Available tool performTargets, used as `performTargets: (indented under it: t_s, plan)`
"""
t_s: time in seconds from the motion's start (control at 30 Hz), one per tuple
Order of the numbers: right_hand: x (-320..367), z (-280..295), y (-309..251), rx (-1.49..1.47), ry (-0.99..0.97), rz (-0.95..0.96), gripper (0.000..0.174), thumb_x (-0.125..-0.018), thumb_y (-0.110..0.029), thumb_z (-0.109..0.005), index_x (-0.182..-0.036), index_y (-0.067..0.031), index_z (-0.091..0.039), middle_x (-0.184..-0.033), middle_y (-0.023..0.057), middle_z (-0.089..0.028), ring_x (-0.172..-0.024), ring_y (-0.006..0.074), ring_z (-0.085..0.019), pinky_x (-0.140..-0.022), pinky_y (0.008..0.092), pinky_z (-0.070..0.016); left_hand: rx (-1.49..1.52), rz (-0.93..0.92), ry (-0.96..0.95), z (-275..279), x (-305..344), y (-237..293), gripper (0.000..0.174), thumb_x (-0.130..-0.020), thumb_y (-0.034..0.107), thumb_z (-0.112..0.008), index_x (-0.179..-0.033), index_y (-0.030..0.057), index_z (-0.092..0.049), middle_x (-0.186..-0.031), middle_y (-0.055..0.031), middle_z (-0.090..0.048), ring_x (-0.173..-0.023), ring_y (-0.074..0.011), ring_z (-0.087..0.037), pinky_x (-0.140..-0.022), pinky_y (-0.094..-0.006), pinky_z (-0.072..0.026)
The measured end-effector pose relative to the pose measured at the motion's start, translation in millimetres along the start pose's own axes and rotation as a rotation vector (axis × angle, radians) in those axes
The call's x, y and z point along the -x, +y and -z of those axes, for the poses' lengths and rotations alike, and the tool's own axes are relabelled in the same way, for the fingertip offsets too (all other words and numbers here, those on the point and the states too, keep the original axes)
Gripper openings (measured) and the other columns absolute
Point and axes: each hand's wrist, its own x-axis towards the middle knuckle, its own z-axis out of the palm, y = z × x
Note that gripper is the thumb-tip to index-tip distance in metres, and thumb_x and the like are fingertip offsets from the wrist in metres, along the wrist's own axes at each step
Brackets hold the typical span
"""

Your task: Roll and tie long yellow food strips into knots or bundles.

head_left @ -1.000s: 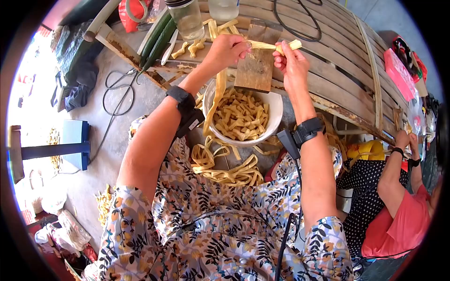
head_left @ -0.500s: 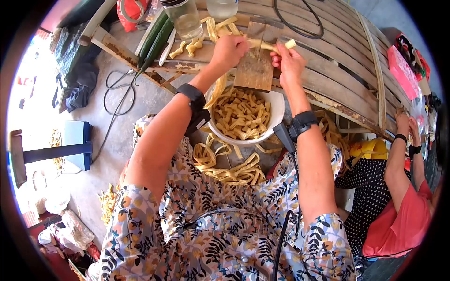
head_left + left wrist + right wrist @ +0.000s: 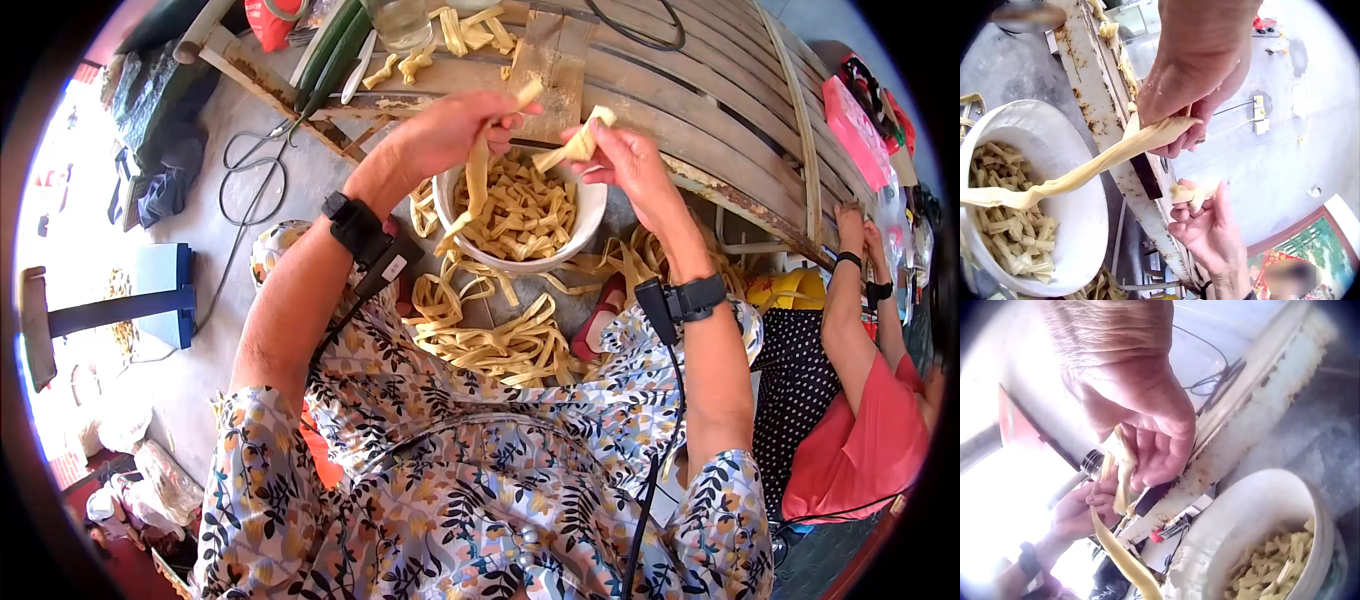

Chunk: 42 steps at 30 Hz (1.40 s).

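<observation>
My left hand [image 3: 455, 132] grips a long, soft yellow tofu-skin strip [image 3: 478, 175], whose short end pokes out past the fingers and whose tail hangs down over the bowl's left side. In my right hand [image 3: 632, 165] a short knotted tofu-skin piece [image 3: 580, 147] is pinched between thumb and fingers, apart from the strip. The left wrist view shows that knot [image 3: 1196, 197] at the right fingertips. Below both hands stands a white bowl [image 3: 592, 222], partly filled with similar knots [image 3: 520, 215].
A wooden board [image 3: 553, 65] lies on the slatted bamboo table [image 3: 680, 110], its end at the front edge. Cucumbers [image 3: 328, 58], a white-handled tool [image 3: 358, 68], a glass jar [image 3: 400, 25] and loose knots sit left of it. Strips [image 3: 500, 340] pile below the bowl; another person [image 3: 860, 430] sits at right.
Earlier both hands stretched one tofu-skin piece above the board. Now the knotted piece is separate in the right hand, and both hands have come lower and nearer, over the bowl.
</observation>
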Motion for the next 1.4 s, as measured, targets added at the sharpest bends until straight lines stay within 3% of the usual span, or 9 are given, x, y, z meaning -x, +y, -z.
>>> performTargets:
  t_s: [0.2, 0.43, 0.47, 0.6, 0.7, 0.83, 1.1, 1.2, 1.4]
  plan:
    - [-0.8, 5.2, 9.1, 0.271, 0.144, 0.357, 0.035, -0.088, -0.030, -0.052, -0.097, 0.0032, -0.060, -0.082, 0.0101, -0.064, -0.075, 0.0127, -0.060, -0.069, 0.0242, -0.0480, -0.431, -0.158, 0.151, -19.1, 9.4, -6.6, 0.010, -0.085, 0.010, -0.053, -0.091, 0.0031, -0.053, -0.071, -0.0012, -0.055, -0.059, -0.0049, -0.049, -0.055, -0.0180, -0.0409]
    - [-12.4, -15.3, -1.5, 0.071, 0.220, 0.016, 0.033, -0.090, -0.027, -0.047, -0.093, 0.0032, -0.060, -0.079, 0.0110, -0.063, -0.070, 0.0135, -0.060, -0.054, 0.0243, -0.0500, -1.215, -0.646, 0.312, -53.8, 2.7, -28.7, 0.012, -0.079, 0.008, -0.057, -0.090, 0.0038, -0.055, -0.070, -0.0101, -0.059, -0.056, -0.0217, -0.055, -0.054, -0.0282, -0.0454]
    - [-16.2, -18.9, 3.2, 0.029, 0.238, -0.069, 0.031, -0.090, -0.024, -0.047, -0.088, 0.0024, -0.061, -0.072, 0.0098, -0.062, -0.062, 0.0134, -0.060, -0.047, 0.0249, -0.0488, -1.106, -0.635, 0.310, -60.5, 3.1, -33.1, 0.012, -0.076, 0.009, -0.059, -0.087, 0.0049, -0.056, -0.072, -0.0124, -0.059, -0.059, -0.0294, -0.054, -0.057, -0.0317, -0.0458]
    - [-14.9, -17.1, 16.6, 0.373, 0.096, 0.061, 0.019, -0.084, -0.011, -0.051, -0.076, 0.0009, -0.063, -0.055, 0.0042, -0.056, -0.042, 0.0099, -0.051, -0.041, 0.0235, -0.0431, -1.121, -0.492, 0.274, -64.0, 6.8, -37.7, 0.013, -0.077, 0.012, -0.062, -0.087, 0.0052, -0.056, -0.065, -0.0062, -0.058, -0.056, -0.0157, -0.054, -0.053, -0.0265, -0.0441]
    - [-17.1, -15.0, 22.5, 0.209, 0.238, -0.055, 0.014, -0.079, -0.010, -0.056, -0.073, 0.0002, -0.063, -0.053, 0.0022, -0.056, -0.042, 0.0071, -0.049, -0.040, 0.0223, -0.0388, -0.855, -0.154, 0.147, -51.4, 13.8, -23.6, 0.014, -0.079, 0.015, -0.062, -0.087, 0.0048, -0.056, -0.067, 0.0001, -0.058, -0.057, -0.0067, -0.051, -0.051, -0.0232, -0.0431]
    - [-10.6, 7.5, 28.3, 0.316, 0.200, -0.028, 0.014, -0.076, -0.014, -0.062, -0.073, -0.0010, -0.064, -0.050, -0.0002, -0.053, -0.042, 0.0051, -0.044, -0.039, 0.0207, -0.0338, -0.991, -0.202, 0.110, -14.4, 24.2, -12.1, 0.016, -0.082, 0.018, -0.061, -0.086, 0.0032, -0.061, -0.073, 0.0019, -0.058, -0.067, -0.0032, -0.050, -0.059, -0.0198, -0.0432]
    - [13.8, -20.1, -7.9, -0.255, -0.534, -0.106, 0.045, -0.075, -0.038, -0.063, -0.102, -0.0018, -0.061, -0.062, -0.0047, -0.054, -0.043, 0.0004, -0.035, -0.041, 0.0145, -0.0267, -0.640, -0.198, -0.007, 7.5, 14.2, -3.3, 0.020, -0.086, 0.023, -0.055, -0.091, 0.0045, -0.062, -0.080, 0.0037, -0.059, -0.077, -0.0030, -0.052, -0.069, -0.0181, -0.0426]
    - [13.8, -24.6, -9.0, -0.399, -0.461, -0.047, 0.045, -0.077, -0.032, -0.064, -0.110, -0.0023, -0.056, -0.070, -0.0039, -0.056, -0.043, -0.0005, -0.034, -0.043, 0.0136, -0.0263, -0.245, -0.037, 0.072, -15.7, 12.4, -22.8, 0.025, -0.090, 0.026, -0.049, -0.097, 0.0056, -0.060, -0.080, 0.0032, -0.058, -0.073, -0.0033, -0.051, -0.067, -0.0185, -0.0429]
    - [7.0, -30.2, 2.1, -0.097, -0.137, 0.195, 0.032, -0.079, -0.025, -0.064, -0.102, -0.0023, -0.060, -0.071, 0.0002, -0.062, -0.051, 0.0015, -0.048, -0.047, 0.0192, -0.0401, 0.400, 0.174, -0.351, -33.3, 6.7, -63.4, 0.040, -0.084, 0.035, -0.054, -0.099, -0.0013, -0.053, -0.077, -0.0016, -0.052, -0.058, -0.0064, -0.043, -0.052, -0.0171, -0.0381]
